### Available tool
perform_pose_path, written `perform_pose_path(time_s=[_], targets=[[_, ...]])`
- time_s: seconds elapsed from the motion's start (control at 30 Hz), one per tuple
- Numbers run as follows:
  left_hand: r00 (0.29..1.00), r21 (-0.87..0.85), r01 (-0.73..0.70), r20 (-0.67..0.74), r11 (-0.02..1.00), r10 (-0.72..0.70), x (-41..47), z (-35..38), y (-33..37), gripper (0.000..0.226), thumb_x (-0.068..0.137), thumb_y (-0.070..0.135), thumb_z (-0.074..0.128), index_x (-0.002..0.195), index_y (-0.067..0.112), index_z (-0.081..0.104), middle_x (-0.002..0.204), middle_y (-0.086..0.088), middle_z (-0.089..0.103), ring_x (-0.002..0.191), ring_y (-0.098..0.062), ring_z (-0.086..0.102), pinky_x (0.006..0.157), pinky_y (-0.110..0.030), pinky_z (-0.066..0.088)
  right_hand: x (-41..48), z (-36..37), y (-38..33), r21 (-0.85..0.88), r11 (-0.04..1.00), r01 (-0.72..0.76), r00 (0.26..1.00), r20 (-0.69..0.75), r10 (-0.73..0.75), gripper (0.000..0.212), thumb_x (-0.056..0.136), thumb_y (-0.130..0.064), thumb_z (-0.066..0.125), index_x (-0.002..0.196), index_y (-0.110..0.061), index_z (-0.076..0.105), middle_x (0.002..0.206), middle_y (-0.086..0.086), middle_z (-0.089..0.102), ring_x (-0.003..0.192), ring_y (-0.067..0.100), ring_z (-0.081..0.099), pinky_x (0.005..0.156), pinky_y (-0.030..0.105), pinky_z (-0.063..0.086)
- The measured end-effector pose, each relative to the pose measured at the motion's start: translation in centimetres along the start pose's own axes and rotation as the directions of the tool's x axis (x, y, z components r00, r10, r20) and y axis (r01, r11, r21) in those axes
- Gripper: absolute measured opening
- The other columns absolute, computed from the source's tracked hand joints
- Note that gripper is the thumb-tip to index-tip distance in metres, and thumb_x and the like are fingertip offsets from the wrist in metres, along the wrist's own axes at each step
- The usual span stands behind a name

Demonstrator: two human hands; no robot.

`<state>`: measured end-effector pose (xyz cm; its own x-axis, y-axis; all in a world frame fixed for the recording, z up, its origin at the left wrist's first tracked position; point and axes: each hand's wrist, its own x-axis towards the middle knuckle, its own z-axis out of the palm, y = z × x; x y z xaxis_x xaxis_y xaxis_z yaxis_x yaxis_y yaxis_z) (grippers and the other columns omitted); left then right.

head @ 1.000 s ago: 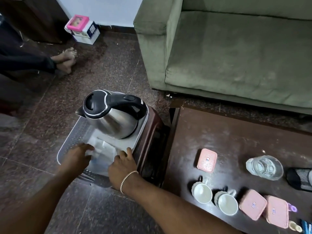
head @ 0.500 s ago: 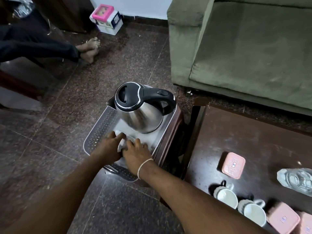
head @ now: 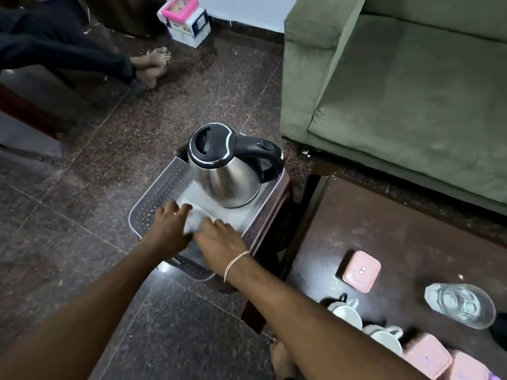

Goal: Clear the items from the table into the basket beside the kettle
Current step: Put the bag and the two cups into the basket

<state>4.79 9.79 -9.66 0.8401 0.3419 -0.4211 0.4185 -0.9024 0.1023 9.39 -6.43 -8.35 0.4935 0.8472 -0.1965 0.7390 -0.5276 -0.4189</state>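
A grey perforated basket [head: 153,198] sits on a small dark stool [head: 277,215], with a steel kettle [head: 225,182] standing in its far half. My left hand [head: 170,226] and right hand [head: 222,239] are both down in the near half of the basket, pressed against a pale white item [head: 193,222] held between them. On the dark table [head: 397,242] to the right lie a pink lidded container [head: 361,270], a glass bowl [head: 461,304], two white cups [head: 347,314] and more pink containers [head: 428,359].
A green sofa [head: 411,91] stands behind the table. Another person's bare feet [head: 151,67] rest on the floor at the far left. A white box with a pink top [head: 186,23] stands by the wall. A black object shows at the table's right edge.
My two hands have drawn together over the white item in the basket. The view has swung left, so the table things now sit further right and lower.
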Motion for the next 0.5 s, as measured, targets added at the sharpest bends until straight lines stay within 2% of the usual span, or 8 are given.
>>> perform_pose_path(time_s=[0.07, 0.13, 0.17, 0.23, 0.33, 0.4, 0.5], targets=[[0.984, -0.060, -0.013, -0.176, 0.998, 0.002, -1.0, -0.4, 0.7, 0.069, 0.081, 0.023, 0.084, 0.140, 0.007, 0.052, 0.128, -0.024, 0.048, 0.115, -0.048, 0.049, 0.098, -0.056, 0.046, -2.2, -1.0, 0.0, 0.113, 0.992, 0.050, 0.983, -0.181, -0.029, 0.027, 0.093, -0.009, 0.050, 0.115, -0.009, 0.067, 0.110, 0.015, 0.056, 0.094, 0.036, 0.059, 0.083, 0.049, 0.052], [0.935, -0.140, -0.069, -0.355, 0.988, 0.014, -2.4, -0.4, 2.0, 0.060, 0.082, 0.024, 0.084, 0.132, 0.009, 0.053, 0.121, -0.020, 0.048, 0.110, -0.045, 0.051, 0.091, -0.057, 0.049, -5.5, -1.6, 0.5, 0.197, 0.978, 0.068, 0.949, -0.316, -0.003, 0.028, 0.092, -0.017, 0.047, 0.106, -0.006, 0.068, 0.100, 0.015, 0.057, 0.085, 0.035, 0.056, 0.077, 0.047, 0.051], [0.904, -0.183, -0.111, -0.426, 0.977, 0.023, -3.3, -0.2, 2.8, 0.056, 0.083, 0.023, 0.083, 0.129, 0.011, 0.052, 0.119, -0.016, 0.047, 0.107, -0.043, 0.052, 0.088, -0.056, 0.050, -7.5, -1.7, 0.9, 0.236, 0.970, 0.061, 0.932, -0.362, 0.029, 0.030, 0.093, -0.021, 0.045, 0.103, -0.006, 0.068, 0.099, 0.014, 0.057, 0.085, 0.033, 0.056, 0.077, 0.045, 0.051], [0.859, -0.261, -0.198, -0.510, 0.945, 0.039, -5.2, 0.4, 4.8, 0.050, 0.086, 0.024, 0.079, 0.127, 0.013, 0.051, 0.117, -0.010, 0.045, 0.100, -0.038, 0.056, 0.083, -0.054, 0.054, -11.8, -1.5, 2.2, 0.323, 0.946, 0.022, 0.904, -0.410, 0.119, 0.022, 0.095, -0.018, 0.051, 0.106, -0.009, 0.068, 0.102, 0.009, 0.056, 0.089, 0.028, 0.056, 0.082, 0.040, 0.051], [0.849, -0.309, -0.290, -0.519, 0.906, 0.095, -8.3, 1.8, 9.2, 0.045, 0.092, 0.034, 0.071, 0.128, 0.014, 0.051, 0.116, -0.006, 0.044, 0.090, -0.030, 0.058, 0.075, -0.048, 0.056, -18.7, -0.7, 4.6, 0.387, 0.921, -0.050, 0.880, -0.418, 0.223, 0.017, 0.099, -0.016, 0.059, 0.114, -0.014, 0.066, 0.107, 0.004, 0.054, 0.095, 0.023, 0.056, 0.087, 0.034, 0.050], [0.881, -0.343, -0.314, -0.452, 0.885, 0.138, -10.0, 3.3, 12.6, 0.044, 0.092, 0.039, 0.065, 0.127, 0.016, 0.052, 0.117, -0.003, 0.044, 0.089, -0.028, 0.060, 0.077, -0.042, 0.055, -23.0, 0.2, 6.5, 0.401, 0.908, -0.118, 0.868, -0.402, 0.290, 0.018, 0.099, -0.018, 0.061, 0.116, -0.016, 0.065, 0.110, 0.002, 0.055, 0.097, 0.023, 0.058, 0.088, 0.034, 0.051], [0.907, -0.354, -0.360, -0.350, 0.863, 0.235, -12.6, 6.4, 17.8, 0.045, 0.090, 0.036, 0.072, 0.127, 0.018, 0.053, 0.118, 0.000, 0.044, 0.094, -0.026, 0.062, 0.083, -0.031, 0.048, -29.3, 1.9, 9.8, 0.359, 0.893, -0.272, 0.839, -0.366, 0.403, 0.023, 0.092, -0.018, 0.068, 0.116, -0.015, 0.068, 0.112, 0.004, 0.059, 0.100, 0.025, 0.062, 0.090, 0.033, 0.050]])
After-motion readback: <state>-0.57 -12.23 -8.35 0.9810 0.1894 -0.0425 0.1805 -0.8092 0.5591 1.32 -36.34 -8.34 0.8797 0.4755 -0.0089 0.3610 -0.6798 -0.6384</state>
